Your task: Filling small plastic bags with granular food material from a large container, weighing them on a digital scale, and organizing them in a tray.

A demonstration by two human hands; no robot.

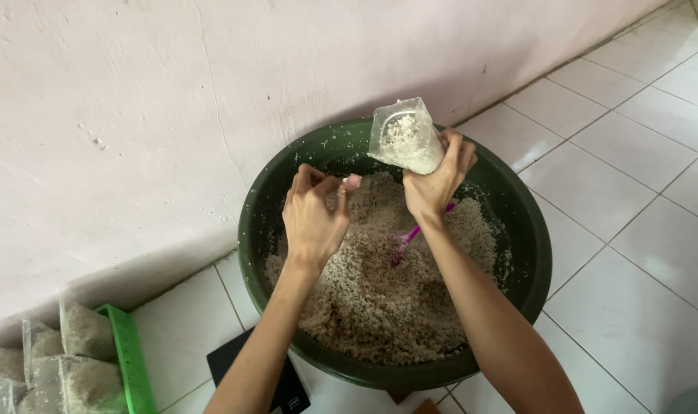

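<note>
Hands are working over a dark green basin [533, 253] full of pale grains [380, 291], which is standing on the tiled floor [640, 253] beside the wall. The right hand [435, 178] is grasping a small clear bag [406, 136] partly filled with grains, its grip clenched around it. The left hand [312, 216] is hovering beside it, fingers loosely curled and holding nothing. A pink scoop [406, 239] is lying in the grains.

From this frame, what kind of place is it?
Probably a home floor used for small-scale food packing. A big green basin of crumbly grain sits on white floor tiles by a plain wall; the right hand holds a small bag, and filled bags stand in a green crate.
</note>
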